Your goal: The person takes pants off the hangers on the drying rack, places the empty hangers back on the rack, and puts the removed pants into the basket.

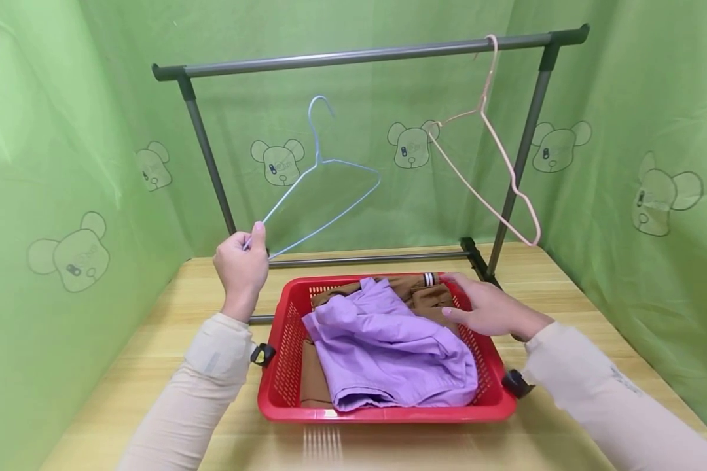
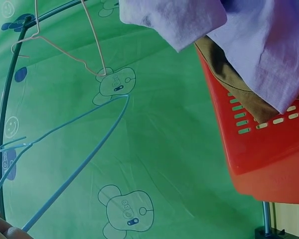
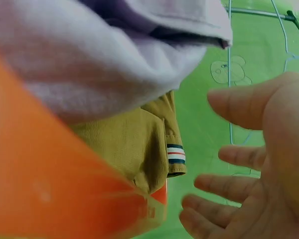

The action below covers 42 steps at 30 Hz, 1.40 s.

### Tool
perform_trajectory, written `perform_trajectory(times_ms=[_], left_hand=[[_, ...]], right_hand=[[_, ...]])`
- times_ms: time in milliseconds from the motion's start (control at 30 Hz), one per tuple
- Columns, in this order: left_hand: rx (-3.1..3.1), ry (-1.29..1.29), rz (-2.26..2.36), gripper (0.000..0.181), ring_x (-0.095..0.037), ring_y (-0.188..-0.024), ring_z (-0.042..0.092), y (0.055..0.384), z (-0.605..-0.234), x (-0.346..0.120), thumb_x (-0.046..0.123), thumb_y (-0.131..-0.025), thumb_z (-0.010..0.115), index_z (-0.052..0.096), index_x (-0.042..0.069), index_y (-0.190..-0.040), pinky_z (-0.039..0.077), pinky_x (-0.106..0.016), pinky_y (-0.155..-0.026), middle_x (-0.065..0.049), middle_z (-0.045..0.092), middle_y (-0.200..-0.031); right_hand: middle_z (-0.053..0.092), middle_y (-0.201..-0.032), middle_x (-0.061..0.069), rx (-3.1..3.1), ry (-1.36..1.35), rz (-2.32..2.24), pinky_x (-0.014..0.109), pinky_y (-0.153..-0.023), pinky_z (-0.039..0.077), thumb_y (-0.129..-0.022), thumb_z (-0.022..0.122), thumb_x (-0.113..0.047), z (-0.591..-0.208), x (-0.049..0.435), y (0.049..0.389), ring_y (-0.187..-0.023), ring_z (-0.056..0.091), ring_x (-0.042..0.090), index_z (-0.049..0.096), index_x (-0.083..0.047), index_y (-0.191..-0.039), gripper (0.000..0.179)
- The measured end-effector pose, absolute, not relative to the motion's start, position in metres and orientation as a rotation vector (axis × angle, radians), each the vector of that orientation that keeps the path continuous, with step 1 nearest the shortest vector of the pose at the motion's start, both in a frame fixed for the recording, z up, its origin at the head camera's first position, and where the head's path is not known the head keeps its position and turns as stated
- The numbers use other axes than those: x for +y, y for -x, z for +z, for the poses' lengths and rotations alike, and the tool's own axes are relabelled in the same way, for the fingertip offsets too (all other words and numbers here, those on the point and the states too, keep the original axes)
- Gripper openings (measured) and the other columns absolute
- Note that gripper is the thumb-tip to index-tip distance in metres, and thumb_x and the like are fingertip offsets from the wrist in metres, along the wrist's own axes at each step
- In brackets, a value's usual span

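My left hand grips a blue wire hanger by its lower left corner, left of the basket's back edge and in front of the rack. The hook points up, and the hanger carries no garment. In the left wrist view only the fingers show at the bottom left corner. My right hand is over the right rim of the red basket, fingers spread and holding nothing. Beside it lie a crumpled purple garment and, underneath, brown clothing with a striped cuff.
A grey metal rack stands behind the basket on the wooden table. From the right part of its bar hangs a pink hanger without clothing. Green curtains with bear drawings close in the back and both sides.
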State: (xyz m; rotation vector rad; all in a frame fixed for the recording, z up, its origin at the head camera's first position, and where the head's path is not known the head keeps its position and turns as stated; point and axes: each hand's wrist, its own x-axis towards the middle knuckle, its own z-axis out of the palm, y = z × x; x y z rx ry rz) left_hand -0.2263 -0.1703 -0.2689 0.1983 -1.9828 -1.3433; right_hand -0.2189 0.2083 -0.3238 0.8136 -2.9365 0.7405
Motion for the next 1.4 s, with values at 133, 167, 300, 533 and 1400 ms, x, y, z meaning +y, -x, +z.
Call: perform_trajectory(times_ms=[133, 167, 300, 533, 1400], left_hand=[[-1.989, -0.195, -1.349, 0.039, -0.019, -0.052, 0.042, 0.226, -0.268, -0.170, 0.031, -0.095, 0.061, 0.056, 0.009, -0.063, 0.035, -0.031, -0.055, 0.001, 0.047, -0.053], [-1.991, -0.193, -1.350, 0.039, -0.019, -0.052, 0.042, 0.226, -0.268, -0.170, 0.031, -0.095, 0.061, 0.056, 0.009, -0.063, 0.035, -0.031, -0.054, 0.001, 0.047, -0.053], [-1.988, -0.191, -1.343, 0.039, -0.018, -0.052, 0.042, 0.225, -0.267, -0.169, 0.031, -0.095, 0.061, 0.056, 0.009, -0.063, 0.034, -0.031, -0.054, 0.001, 0.047, -0.053], [-1.982, -0.173, -1.349, 0.039, -0.013, -0.047, 0.039, 0.223, -0.266, -0.168, 0.031, -0.096, 0.060, 0.055, 0.011, -0.063, 0.030, -0.026, -0.043, 0.002, 0.046, -0.052], [-1.880, -0.139, -1.342, 0.039, -0.015, -0.051, 0.039, 0.217, -0.259, -0.160, 0.028, -0.096, 0.059, 0.051, 0.011, -0.062, 0.030, -0.028, -0.048, 0.002, 0.043, -0.052]], right_hand=[[0.056, -0.125, 0.029, -2.929, -0.775, 0.793, 0.061, -0.092, 0.043, -0.092, 0.066, -0.021, -0.328, 0.217, 0.221, -0.113, 0.055, 0.045, 0.034, 0.001, -0.145, 0.065], [0.055, -0.126, 0.029, -2.932, -0.767, 0.802, 0.061, -0.092, 0.043, -0.092, 0.066, -0.021, -0.329, 0.218, 0.221, -0.114, 0.054, 0.045, 0.033, 0.001, -0.145, 0.066], [0.048, -0.133, 0.033, -2.980, -0.730, 0.819, 0.064, -0.095, 0.039, -0.093, 0.065, -0.020, -0.331, 0.225, 0.221, -0.120, 0.048, 0.050, 0.027, 0.003, -0.147, 0.070], [0.052, -0.124, 0.036, -3.050, -0.699, 0.961, 0.049, -0.083, 0.053, -0.093, 0.064, -0.019, -0.342, 0.234, 0.220, -0.103, 0.062, 0.042, 0.018, 0.012, -0.147, 0.077], [0.041, -0.132, 0.042, -2.839, -0.542, 1.250, 0.045, -0.077, 0.055, -0.092, 0.050, 0.002, -0.384, 0.230, 0.215, -0.098, 0.061, 0.036, 0.014, 0.012, -0.148, 0.067]])
